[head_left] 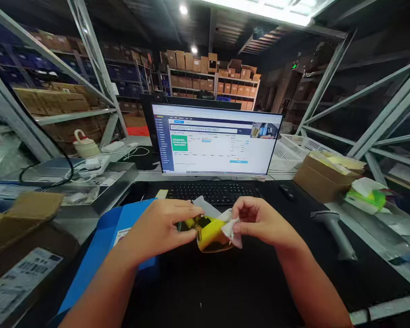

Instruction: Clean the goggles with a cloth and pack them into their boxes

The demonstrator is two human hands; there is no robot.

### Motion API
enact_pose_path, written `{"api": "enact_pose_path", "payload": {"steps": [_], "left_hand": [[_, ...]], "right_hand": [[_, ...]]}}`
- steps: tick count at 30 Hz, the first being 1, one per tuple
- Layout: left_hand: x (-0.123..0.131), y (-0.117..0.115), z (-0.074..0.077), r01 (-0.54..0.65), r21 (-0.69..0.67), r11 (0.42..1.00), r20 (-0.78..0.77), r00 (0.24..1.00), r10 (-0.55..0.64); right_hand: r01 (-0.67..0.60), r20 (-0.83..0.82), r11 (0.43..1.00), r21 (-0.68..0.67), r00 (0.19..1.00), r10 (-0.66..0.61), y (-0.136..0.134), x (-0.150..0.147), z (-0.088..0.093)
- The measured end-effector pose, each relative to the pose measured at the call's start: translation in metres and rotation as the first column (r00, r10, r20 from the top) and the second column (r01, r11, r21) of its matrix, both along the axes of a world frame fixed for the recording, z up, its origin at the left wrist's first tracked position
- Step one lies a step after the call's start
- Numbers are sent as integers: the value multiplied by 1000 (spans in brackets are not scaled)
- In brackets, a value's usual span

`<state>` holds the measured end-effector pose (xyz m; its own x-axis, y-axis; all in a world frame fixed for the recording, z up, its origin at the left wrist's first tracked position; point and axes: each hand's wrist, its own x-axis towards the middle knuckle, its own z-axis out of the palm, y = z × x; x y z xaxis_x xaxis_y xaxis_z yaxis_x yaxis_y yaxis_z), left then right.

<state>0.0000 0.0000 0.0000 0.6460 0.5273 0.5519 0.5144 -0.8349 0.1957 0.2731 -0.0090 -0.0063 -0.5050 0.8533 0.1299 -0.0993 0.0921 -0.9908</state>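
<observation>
A pair of what look like yellow-tinted glasses [212, 234] is held up above the black desk mat, in front of the keyboard. My left hand [164, 225] pinches their brown, shiny side part between thumb and fingers. Pressed against the yellow lens is a crumpled white tissue [230, 230], which my right hand [259, 221] grips between thumb and curled fingers. Another pale sheet shows behind the glasses; whether it belongs to the same tissue I cannot tell. An open blue box [99, 255] lies beside and partly beneath my left forearm.
Behind my hands are a keyboard [212, 192] and a lit monitor [218, 146]. A mouse [287, 191], a barcode scanner [335, 232], a tissue pack [367, 195] and a cardboard box [323, 180] lie right. At left stand an opened carton [23, 255] and a metal tray [99, 200].
</observation>
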Motion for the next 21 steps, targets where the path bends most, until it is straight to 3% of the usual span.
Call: {"api": "enact_pose_path", "payload": {"steps": [2, 5, 7, 10, 12, 17, 21], "left_hand": [[3, 2, -1, 13, 14, 1000, -36, 999, -13], [9, -1, -1, -60, 87, 994, -26, 998, 63], [15, -7, 1, -181, 171, 969, 35, 983, 178], [23, -20, 3, -402, 265, 876, 210, 911, 355], [29, -29, 1, -496, 235, 836, 279, 858, 430], [50, -39, -18, -460, -54, 886, 143, 875, 462], [65, -36, -31, -557, -14, 831, 118, 824, 554]], "right_hand": [[25, 77, 1000, 2, 997, -25, -3, -5, -3], [78, 81, 997, -7, 994, -77, -5, -12, -6], [131, 10, 991, -22, 991, -131, -4, -16, -7], [274, -85, 962, -17, 958, -274, 1, -19, -7], [354, -148, 935, -24, 924, -354, 5, -21, -8], [363, -334, 928, -82, 867, -369, 5, -31, -16], [334, -360, 934, -125, 862, -357, -2, -39, -17]]}}
